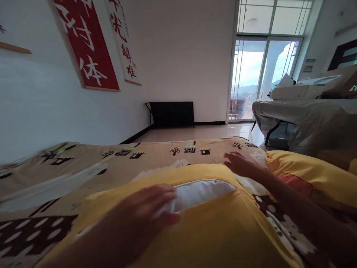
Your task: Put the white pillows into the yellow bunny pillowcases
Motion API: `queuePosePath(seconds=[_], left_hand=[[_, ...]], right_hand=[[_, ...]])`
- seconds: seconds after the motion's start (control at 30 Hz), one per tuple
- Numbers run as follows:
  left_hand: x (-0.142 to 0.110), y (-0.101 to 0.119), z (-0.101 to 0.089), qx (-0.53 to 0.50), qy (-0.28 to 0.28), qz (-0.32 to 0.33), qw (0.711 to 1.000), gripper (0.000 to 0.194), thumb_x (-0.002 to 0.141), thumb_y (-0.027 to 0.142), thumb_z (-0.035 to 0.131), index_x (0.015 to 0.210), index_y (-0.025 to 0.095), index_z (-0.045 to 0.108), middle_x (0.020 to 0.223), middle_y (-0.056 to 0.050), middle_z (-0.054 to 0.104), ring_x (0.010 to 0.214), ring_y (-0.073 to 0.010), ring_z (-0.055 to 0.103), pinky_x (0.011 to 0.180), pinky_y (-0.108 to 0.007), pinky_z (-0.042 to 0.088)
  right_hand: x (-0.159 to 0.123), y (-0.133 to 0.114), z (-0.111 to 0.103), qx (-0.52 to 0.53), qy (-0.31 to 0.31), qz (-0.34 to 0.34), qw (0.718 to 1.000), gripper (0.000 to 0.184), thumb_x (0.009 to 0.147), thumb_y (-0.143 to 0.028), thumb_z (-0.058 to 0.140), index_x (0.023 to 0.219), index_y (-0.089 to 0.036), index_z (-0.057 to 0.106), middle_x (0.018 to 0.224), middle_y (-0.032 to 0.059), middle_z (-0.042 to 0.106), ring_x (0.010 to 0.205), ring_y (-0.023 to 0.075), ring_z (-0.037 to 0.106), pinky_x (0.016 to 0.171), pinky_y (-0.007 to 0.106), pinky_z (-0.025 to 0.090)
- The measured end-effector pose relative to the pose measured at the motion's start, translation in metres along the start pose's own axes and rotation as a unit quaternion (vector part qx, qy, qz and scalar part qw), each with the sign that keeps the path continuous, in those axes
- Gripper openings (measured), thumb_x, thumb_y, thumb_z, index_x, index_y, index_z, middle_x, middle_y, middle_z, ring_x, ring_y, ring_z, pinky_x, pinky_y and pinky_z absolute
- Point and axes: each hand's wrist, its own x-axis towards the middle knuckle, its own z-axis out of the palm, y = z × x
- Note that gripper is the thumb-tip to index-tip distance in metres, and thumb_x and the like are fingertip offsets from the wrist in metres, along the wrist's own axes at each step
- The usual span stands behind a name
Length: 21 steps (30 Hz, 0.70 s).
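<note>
A yellow pillowcase (212,230) lies across the bed in front of me, with a slit that shows the white pillow (200,193) inside. My left hand (152,208) rests at the left end of that slit, fingers curled onto the white fabric and the yellow edge. My right hand (242,163) lies further off at the pillow's far right edge, fingers stretched flat on the cloth; it is blurred. Under the pillow is a tan bedsheet (111,163) printed with small houses and trees.
A second yellow cushion (306,175) lies at the right. A table draped in grey cloth (304,119) carries cardboard boxes (315,87). A black bench (171,113) stands at the far wall, by glass balcony doors (259,78). Red and white scrolls (89,44) hang on the left wall.
</note>
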Motion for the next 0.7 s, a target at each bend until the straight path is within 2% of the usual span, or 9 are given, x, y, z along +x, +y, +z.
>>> queuePosePath(seconds=[0.07, 0.13, 0.2, 0.3, 0.37, 0.47, 0.53, 0.6, 0.7], left_hand=[[0.053, 0.033, 0.029, 0.019, -0.070, 0.132, 0.989, 0.029, 0.088, 0.021, 0.039, 0.112, 0.018, 0.056, 0.116, -0.008, 0.063, 0.105, -0.0231, 0.058, 0.094, -0.039, 0.044], [0.091, 0.052, 0.060, -0.003, -0.113, 0.190, 0.975, 0.026, 0.086, 0.030, 0.045, 0.101, 0.013, 0.059, 0.103, -0.013, 0.064, 0.098, -0.0265, 0.060, 0.091, -0.041, 0.045], [0.106, 0.054, 0.088, -0.066, -0.159, 0.221, 0.960, 0.030, 0.082, 0.040, 0.051, 0.096, 0.014, 0.059, 0.097, -0.012, 0.064, 0.092, -0.0259, 0.061, 0.086, -0.039, 0.047], [0.098, 0.035, 0.119, -0.183, -0.196, 0.199, 0.942, 0.037, 0.080, 0.045, 0.054, 0.105, 0.018, 0.055, 0.102, -0.007, 0.064, 0.089, -0.0218, 0.060, 0.080, -0.032, 0.049], [0.086, 0.023, 0.129, -0.236, -0.192, 0.166, 0.938, 0.040, 0.080, 0.042, 0.053, 0.113, 0.019, 0.051, 0.107, -0.006, 0.063, 0.090, -0.0202, 0.060, 0.080, -0.030, 0.049], [0.076, 0.021, 0.133, -0.234, -0.181, 0.167, 0.941, 0.032, 0.080, 0.034, 0.053, 0.108, 0.019, 0.053, 0.108, -0.006, 0.063, 0.092, -0.0210, 0.059, 0.085, -0.033, 0.047], [0.077, 0.027, 0.132, -0.209, -0.163, 0.190, 0.945, 0.028, 0.080, 0.027, 0.050, 0.105, 0.016, 0.055, 0.107, -0.008, 0.064, 0.094, -0.0230, 0.059, 0.091, -0.036, 0.044], [0.080, 0.034, 0.130, -0.211, -0.144, 0.202, 0.946, 0.032, 0.082, 0.022, 0.045, 0.112, 0.014, 0.053, 0.115, -0.011, 0.061, 0.104, -0.0241, 0.056, 0.098, -0.038, 0.041], [0.086, 0.038, 0.126, -0.247, -0.128, 0.164, 0.946, 0.029, 0.086, 0.020, 0.038, 0.111, 0.017, 0.054, 0.123, -0.008, 0.058, 0.112, -0.0207, 0.052, 0.100, -0.034, 0.039]], right_hand=[[0.017, -0.038, -0.011, 0.027, 0.058, -0.051, 0.997, 0.024, 0.085, -0.020, 0.044, 0.100, -0.018, 0.063, 0.090, 0.0092, 0.067, 0.081, 0.0181, 0.059, 0.074, 0.029, 0.039], [0.023, -0.066, 0.003, 0.096, 0.119, -0.093, 0.984, 0.024, 0.086, -0.018, 0.042, 0.100, -0.018, 0.063, 0.089, 0.0060, 0.067, 0.077, 0.0146, 0.057, 0.071, 0.026, 0.039], [0.020, -0.077, 0.034, 0.166, 0.157, -0.116, 0.967, 0.023, 0.089, -0.021, 0.041, 0.095, -0.017, 0.062, 0.086, 0.0043, 0.065, 0.075, 0.0124, 0.055, 0.071, 0.024, 0.039], [0.009, -0.072, 0.078, 0.203, 0.110, -0.141, 0.963, 0.018, 0.087, -0.025, 0.046, 0.093, -0.018, 0.062, 0.087, 0.0034, 0.064, 0.082, 0.0129, 0.056, 0.078, 0.024, 0.041], [0.003, -0.066, 0.089, 0.180, 0.048, -0.177, 0.966, 0.024, 0.081, -0.032, 0.057, 0.102, -0.020, 0.060, 0.098, 0.0040, 0.063, 0.094, 0.0159, 0.054, 0.088, 0.027, 0.039], [-0.001, -0.058, 0.082, 0.139, -0.002, -0.210, 0.968, 0.050, 0.072, -0.038, 0.066, 0.118, -0.022, 0.053, 0.108, 0.0060, 0.058, 0.104, 0.0205, 0.048, 0.096, 0.034, 0.034], [-0.003, -0.055, 0.072, 0.123, -0.027, -0.217, 0.968, 0.053, 0.073, -0.032, 0.064, 0.123, -0.022, 0.050, 0.110, 0.0068, 0.055, 0.106, 0.0214, 0.046, 0.097, 0.036, 0.033], [-0.006, -0.052, 0.065, 0.112, -0.052, -0.232, 0.965, 0.052, 0.074, -0.023, 0.058, 0.125, -0.022, 0.048, 0.111, 0.0070, 0.053, 0.107, 0.0212, 0.045, 0.098, 0.036, 0.032], [-0.012, -0.054, 0.061, 0.087, -0.058, -0.236, 0.966, 0.051, 0.076, -0.013, 0.052, 0.126, -0.021, 0.047, 0.110, 0.0075, 0.053, 0.106, 0.0210, 0.045, 0.095, 0.036, 0.034]])
